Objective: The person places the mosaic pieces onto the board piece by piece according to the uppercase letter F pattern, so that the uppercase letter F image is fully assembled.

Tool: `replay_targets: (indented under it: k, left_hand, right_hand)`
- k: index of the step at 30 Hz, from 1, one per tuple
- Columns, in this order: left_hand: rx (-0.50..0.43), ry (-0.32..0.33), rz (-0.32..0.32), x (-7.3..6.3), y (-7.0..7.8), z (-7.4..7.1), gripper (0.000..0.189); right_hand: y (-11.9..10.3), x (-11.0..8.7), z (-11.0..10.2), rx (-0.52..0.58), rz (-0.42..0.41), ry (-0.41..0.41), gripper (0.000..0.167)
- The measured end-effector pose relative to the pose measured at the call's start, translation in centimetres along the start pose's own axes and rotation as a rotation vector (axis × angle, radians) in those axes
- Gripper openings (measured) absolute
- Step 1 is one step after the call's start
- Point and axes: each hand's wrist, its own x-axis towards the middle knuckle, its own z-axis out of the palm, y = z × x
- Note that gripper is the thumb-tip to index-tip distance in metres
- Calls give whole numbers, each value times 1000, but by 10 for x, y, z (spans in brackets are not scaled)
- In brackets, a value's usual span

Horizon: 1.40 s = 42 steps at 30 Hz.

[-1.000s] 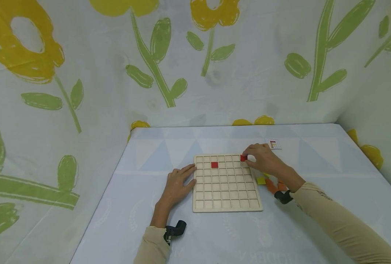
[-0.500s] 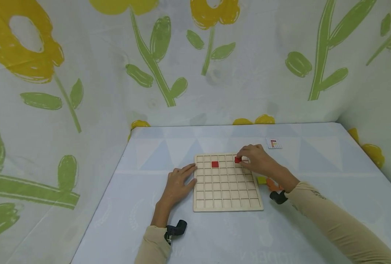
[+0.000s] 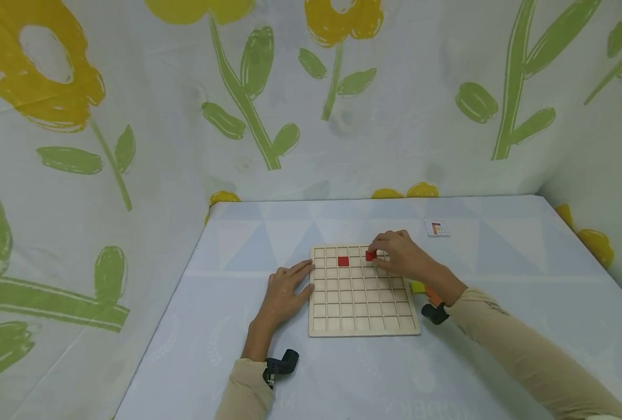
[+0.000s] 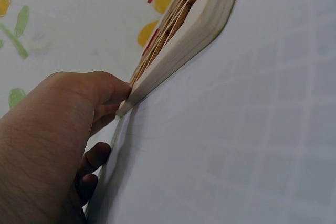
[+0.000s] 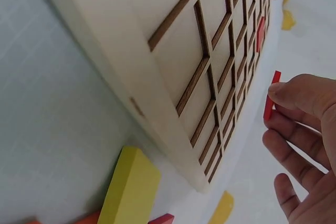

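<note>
A pale wooden board (image 3: 363, 309) with a grid of square recesses lies flat on the table. One red square tile (image 3: 343, 261) sits in its second row from the back. My right hand (image 3: 405, 256) pinches another red square tile (image 5: 271, 100) between thumb and fingers, above the board's back rows and tilted. The right wrist view shows that tile raised off the board. My left hand (image 3: 283, 291) touches the board's left edge with extended fingers, the thumb (image 4: 113, 85) against the rim.
Right of the board, partly under my right forearm, lie yellow (image 3: 418, 287) and orange pieces (image 3: 434, 296). Behind them is a small card (image 3: 438, 228) printed with a coloured grid pattern. A flower-patterned curtain (image 3: 394, 134) stands behind the table.
My right hand has moved left with the pinched red tile, from the board's back right corner toward the tile in place. The left hand stays at the board's edge.
</note>
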Motion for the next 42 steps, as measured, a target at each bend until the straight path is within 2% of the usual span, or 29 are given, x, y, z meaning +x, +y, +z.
replay_targets:
  k: [10, 19, 24, 32, 37, 42]
  left_hand:
    - [-1, 7, 3, 0, -1, 0, 50]
    - [2, 32, 24, 0, 0, 1, 49]
    - [-3, 25, 20, -1, 1, -1, 49]
    - [-8, 27, 26, -2, 2, -1, 49]
    - [-8, 32, 25, -2, 2, -2, 49]
    - [2, 30, 36, -2, 0, -2, 49]
  right_hand:
    - [-5, 9, 7, -22, -57, 19, 20]
    - [-12, 15, 13, -49, -51, -2, 19]
    - [-12, 17, 16, -64, -39, -23, 18]
    - [-11, 18, 21, -62, -120, 30, 13]
    - [-12, 19, 24, -60, -130, 30, 12]
    - [-12, 20, 24, -106, -138, 41, 12]
